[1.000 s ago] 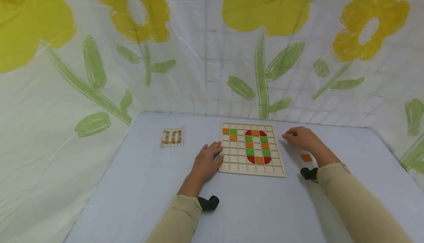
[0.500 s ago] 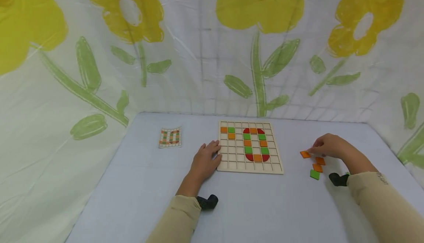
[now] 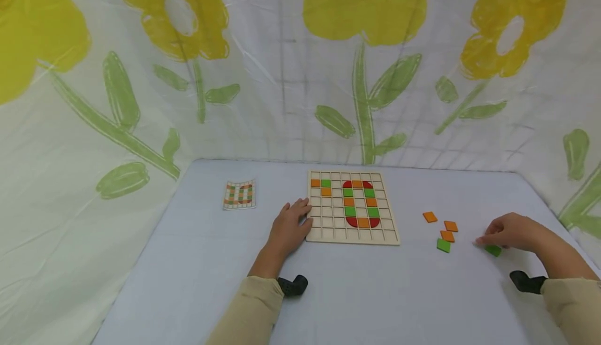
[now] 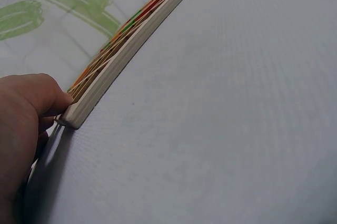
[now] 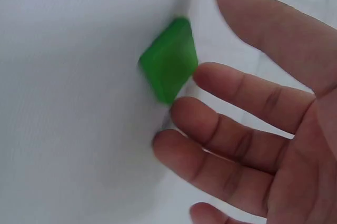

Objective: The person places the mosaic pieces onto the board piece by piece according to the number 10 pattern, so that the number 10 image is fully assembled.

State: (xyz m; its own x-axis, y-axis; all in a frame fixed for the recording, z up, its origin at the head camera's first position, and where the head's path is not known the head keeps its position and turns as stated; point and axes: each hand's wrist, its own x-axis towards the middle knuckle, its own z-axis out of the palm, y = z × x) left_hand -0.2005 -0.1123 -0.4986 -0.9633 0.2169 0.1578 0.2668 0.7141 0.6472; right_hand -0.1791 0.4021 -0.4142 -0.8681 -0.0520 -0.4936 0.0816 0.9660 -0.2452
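A wooden grid board holds red, green and orange tiles in a ring, with a few more at its upper left. My left hand rests against the board's left edge, and in the left wrist view the thumb touches its corner. Far right, my right hand hovers at a loose green tile. In the right wrist view, the fingertips reach the edge of that green tile, while the thumb stays apart from it.
Loose orange tiles and another green tile lie between the board and my right hand. A small printed pattern card sits left of the board. A flowered sheet hangs behind the table.
My right hand has gone from the board's right side, past the orange tiles, farther right to the green tile. Several loose tiles are uncovered. The left hand stays at the board.
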